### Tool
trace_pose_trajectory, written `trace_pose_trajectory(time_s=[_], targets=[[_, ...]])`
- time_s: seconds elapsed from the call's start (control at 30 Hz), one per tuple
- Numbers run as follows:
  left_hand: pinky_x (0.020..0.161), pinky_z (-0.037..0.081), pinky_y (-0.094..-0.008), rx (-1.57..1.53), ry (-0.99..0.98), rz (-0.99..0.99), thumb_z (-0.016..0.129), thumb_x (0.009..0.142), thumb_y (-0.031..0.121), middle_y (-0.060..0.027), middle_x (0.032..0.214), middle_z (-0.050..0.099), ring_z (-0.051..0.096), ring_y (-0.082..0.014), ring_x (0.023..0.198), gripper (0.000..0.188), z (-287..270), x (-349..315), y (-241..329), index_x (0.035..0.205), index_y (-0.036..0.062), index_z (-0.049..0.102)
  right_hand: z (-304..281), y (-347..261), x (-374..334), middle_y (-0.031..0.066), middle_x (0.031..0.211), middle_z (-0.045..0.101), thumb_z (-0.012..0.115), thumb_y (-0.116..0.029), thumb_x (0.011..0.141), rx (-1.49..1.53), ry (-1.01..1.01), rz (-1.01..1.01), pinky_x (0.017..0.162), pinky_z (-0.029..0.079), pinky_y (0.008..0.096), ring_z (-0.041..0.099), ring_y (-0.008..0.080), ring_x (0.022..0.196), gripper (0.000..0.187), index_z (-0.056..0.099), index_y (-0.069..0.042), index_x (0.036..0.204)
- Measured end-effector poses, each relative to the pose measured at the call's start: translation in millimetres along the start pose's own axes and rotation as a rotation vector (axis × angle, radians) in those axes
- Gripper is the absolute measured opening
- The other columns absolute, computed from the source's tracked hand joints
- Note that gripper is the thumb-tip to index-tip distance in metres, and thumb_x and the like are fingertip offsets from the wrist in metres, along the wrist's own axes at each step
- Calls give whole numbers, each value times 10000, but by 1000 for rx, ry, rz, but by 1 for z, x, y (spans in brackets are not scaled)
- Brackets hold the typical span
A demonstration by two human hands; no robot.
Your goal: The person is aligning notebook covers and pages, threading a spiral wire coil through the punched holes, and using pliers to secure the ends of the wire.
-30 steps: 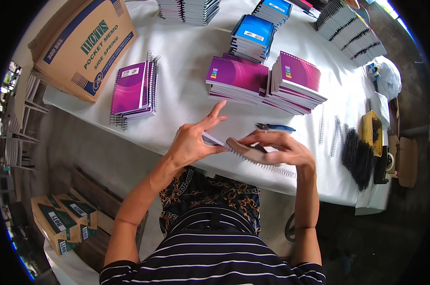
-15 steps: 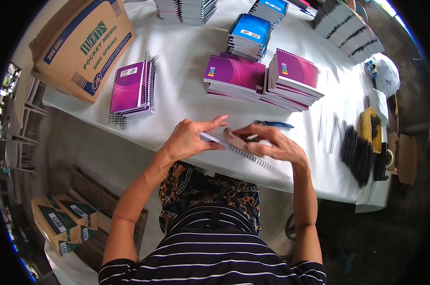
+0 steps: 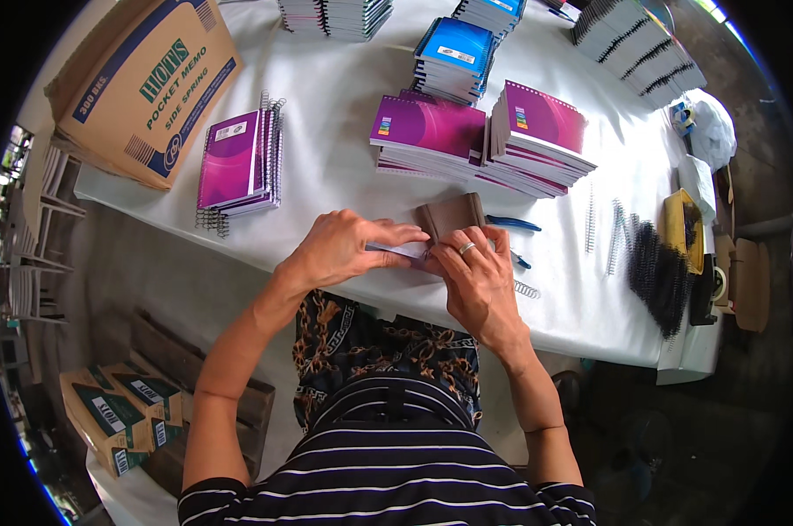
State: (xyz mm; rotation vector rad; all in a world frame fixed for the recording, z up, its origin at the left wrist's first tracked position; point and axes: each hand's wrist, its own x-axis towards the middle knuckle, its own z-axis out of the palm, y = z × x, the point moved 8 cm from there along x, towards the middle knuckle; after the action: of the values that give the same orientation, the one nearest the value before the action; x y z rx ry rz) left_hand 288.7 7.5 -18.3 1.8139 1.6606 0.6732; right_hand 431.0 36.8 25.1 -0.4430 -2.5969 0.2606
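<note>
My left hand (image 3: 331,252) pinches a small notebook (image 3: 400,254), seen nearly edge-on, between thumb and fingers at the table's front edge. Bent over the notebook's right end, my right hand (image 3: 484,276) has its fingers closed at the binding edge, where a metal spiral wire (image 3: 526,289) runs under it. The wire's loose end sticks out to the right of that hand. Just beyond my fingertips a brown folded pad (image 3: 450,215) rests on the table. Blue-handled pliers (image 3: 514,223) lie beside it, partly behind my right hand.
Purple notebooks stand in stacks (image 3: 431,127) ahead, blue ones (image 3: 453,53) behind them. Spiral-bound purple notebooks (image 3: 239,167) lie left, near a large carton (image 3: 151,92). At right are loose wires (image 3: 615,237), a pile of black coils (image 3: 661,276) and a yellow tray (image 3: 684,230).
My right hand has let go of the brown pad, which now lies on the table, and has closed in at the notebook's binding edge. My left hand keeps hold of the notebook.
</note>
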Motion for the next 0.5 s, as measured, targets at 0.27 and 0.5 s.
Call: trace_pose_trajectory(time_s=[0.27,0.5], targets=[[899,548,-341,-59,-8,-1,770,808,233,-65,1176,701,680,-261,1069,398,2,0,-3,1200,190,712,10,-1,-3,43,1016,600,714,-68,804,42,36,40,932,381,442,571,246,981,200,619,-60,979],[914,539,-336,-97,-14,-53,768,819,237,-80,1193,695,679,-266,1074,400,1,-1,-5,1206,157,705,6,-3,2,67,1011,581,690,-62,798,-23,22,94,952,370,468,568,253,970,221,601,-54,1000]])
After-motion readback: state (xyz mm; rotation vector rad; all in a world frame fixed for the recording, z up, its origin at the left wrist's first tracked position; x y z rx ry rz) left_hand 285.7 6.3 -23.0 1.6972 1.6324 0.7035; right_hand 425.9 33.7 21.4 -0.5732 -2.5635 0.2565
